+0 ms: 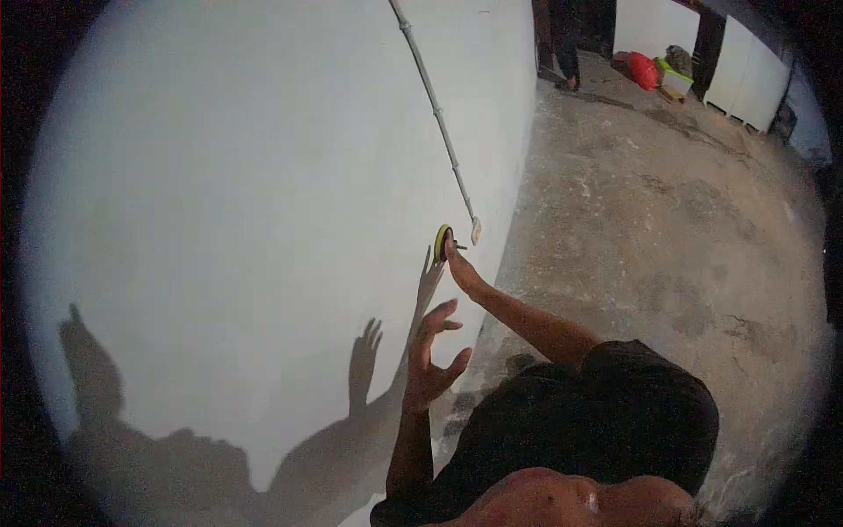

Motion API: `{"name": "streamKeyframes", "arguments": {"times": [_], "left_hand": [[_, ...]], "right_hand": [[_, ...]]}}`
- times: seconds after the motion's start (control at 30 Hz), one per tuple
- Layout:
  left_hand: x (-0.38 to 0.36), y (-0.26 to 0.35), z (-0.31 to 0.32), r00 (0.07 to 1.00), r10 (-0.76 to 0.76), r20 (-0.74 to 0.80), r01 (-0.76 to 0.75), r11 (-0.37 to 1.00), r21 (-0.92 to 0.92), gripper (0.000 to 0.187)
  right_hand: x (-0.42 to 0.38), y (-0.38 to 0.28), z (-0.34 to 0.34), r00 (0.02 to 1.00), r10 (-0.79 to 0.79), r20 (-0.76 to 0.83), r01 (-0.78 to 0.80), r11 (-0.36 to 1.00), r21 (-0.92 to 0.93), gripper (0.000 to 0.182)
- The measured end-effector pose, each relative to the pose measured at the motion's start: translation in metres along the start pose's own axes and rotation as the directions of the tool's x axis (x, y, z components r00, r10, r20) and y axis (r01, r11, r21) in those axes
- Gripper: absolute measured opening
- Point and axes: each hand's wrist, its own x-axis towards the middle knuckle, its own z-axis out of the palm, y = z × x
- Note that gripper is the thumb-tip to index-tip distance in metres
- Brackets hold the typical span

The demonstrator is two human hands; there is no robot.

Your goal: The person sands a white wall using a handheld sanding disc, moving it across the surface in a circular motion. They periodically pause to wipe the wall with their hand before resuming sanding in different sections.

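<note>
The right hand [461, 270] presses what looks like a yellow sanding disc [442, 242] against the white wall [263, 176] — fingers closed on it; the left hand [430, 356] hovers open-fingered. Next, steady pressure across the wall.

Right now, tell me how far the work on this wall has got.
Done: the white wall looks smooth and even across what shows. In hand: the right hand presses a yellow-rimmed round pad to the wall beside the conduit pipe; the left hand hovers open, holding nothing. Left: cannot tell; no rough patches show clearly.
</note>
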Motion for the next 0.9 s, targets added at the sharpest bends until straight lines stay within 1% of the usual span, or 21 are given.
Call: {"name": "streamKeyframes", "arguments": {"times": [0.03,0.1,0.17,0.23,0.27,0.3,0.37,0.4,0.47,0.5,0.53,0.57,0.6,0.63,0.7,0.77,0.8,0.83,0.9], "left_hand": [[-0.018,0.001,-0.002,0.994,-0.109,-0.004,0.109,0.994,0.016,0.04],[-0.044,-0.005,0.001,0.991,-0.131,0.002,0.131,0.991,0.028,0.043],[-0.067,-0.019,0.003,0.985,-0.163,0.054,0.155,0.979,0.13,0.046],[-0.08,-0.035,0.005,0.987,-0.148,0.067,0.137,0.978,0.155,0.047],[-0.085,-0.042,0.005,0.99,-0.131,0.06,0.118,0.977,0.179,0.045],[-0.092,-0.047,0.006,0.992,-0.117,0.056,0.104,0.974,0.201,0.044],[-0.099,-0.044,0.009,0.986,-0.159,0.042,0.147,0.967,0.208,0.046],[-0.095,-0.041,0.007,0.989,-0.142,0.051,0.123,0.955,0.269,0.046],[-0.089,-0.036,-0.001,0.991,-0.116,0.068,0.083,0.927,0.366,0.046],[-0.09,-0.032,-0.005,0.99,-0.116,0.079,0.077,0.921,0.382,0.046],[-0.087,-0.028,-0.008,0.99,-0.125,0.064,0.089,0.91,0.405,0.045],[-0.084,-0.025,-0.007,0.992,-0.121,0.039,0.093,0.902,0.421,0.045],[-0.088,-0.03,-0.007,0.996,-0.081,0.022,0.062,0.889,0.454,0.044],[-0.087,-0.035,-0.007,0.996,-0.089,0.024,0.069,0.893,0.444,0.044],[-0.089,-0.038,-0.005,0.999,-0.047,-0.022,0.052,0.832,0.553,0.043],[-0.09,-0.036,-0.008,0.998,-0.071,0.001,0.057,0.81,0.583,0.044],[-0.089,-0.036,-0.009,0.998,-0.064,0.002,0.05,0.8,0.598,0.045],[-0.089,-0.036,-0.009,0.998,-0.055,-0.001,0.044,0.789,0.613,0.045],[-0.092,-0.042,-0.01,0.999,-0.03,-0.017,0.034,0.77,0.637,0.046]], "right_hand": [[0.003,0.012,0.0,1.0,0.001,-0.007,-0.001,1.0,-0.011,0.091],[0.025,0.037,-0.005,0.995,0.008,-0.095,-0.014,0.997,-0.07,0.089],[0.026,0.037,-0.009,0.982,0.166,-0.086,-0.17,0.984,-0.044,0.087],[0.004,0.006,-0.002,0.981,0.162,0.103,-0.155,0.985,-0.074,0.084],[-0.021,-0.021,0.012,0.997,0.043,0.06,-0.034,0.989,-0.144,0.083],[-0.025,-0.012,0.017,0.995,-0.023,0.094,0.04,0.983,-0.18,0.082],[-0.029,-0.006,0.021,0.999,0.018,0.028,-0.011,0.972,-0.233,0.086],[-0.022,-0.005,0.02,0.999,0.049,0.004,-0.048,0.983,-0.175,0.083],[0.008,0.028,0.018,0.999,-0.002,-0.035,0.0,0.998,-0.06,0.082],[0.004,0.026,0.025,0.999,-0.009,-0.038,0.008,0.999,-0.041,0.082],[-0.003,0.017,0.03,1.0,-0.009,0.022,0.01,1.0,-0.017,0.081],[-0.01,0.005,0.03,0.996,-0.019,0.084,0.02,1.0,-0.007,0.08],[-0.021,0.0,0.034,0.991,-0.089,0.095,0.097,0.992,-0.077,0.08],[-0.034,-0.002,0.039,0.985,-0.136,0.109,0.151,0.978,-0.144,0.08],[-0.041,0.003,0.041,0.984,-0.125,0.126,0.14,0.983,-0.116,0.083],[-0.017,0.026,0.037,0.984,-0.17,0.051,0.176,0.973,-0.151,0.084],[-0.005,0.026,0.036,0.982,-0.191,0.009,0.191,0.98,-0.059,0.084],[-0.001,0.016,0.031,0.985,-0.173,-0.016,0.172,0.984,-0.047,0.086],[-0.001,-0.007,0.028,0.995,-0.09,-0.052,0.091,0.995,0.029,0.086]]}}
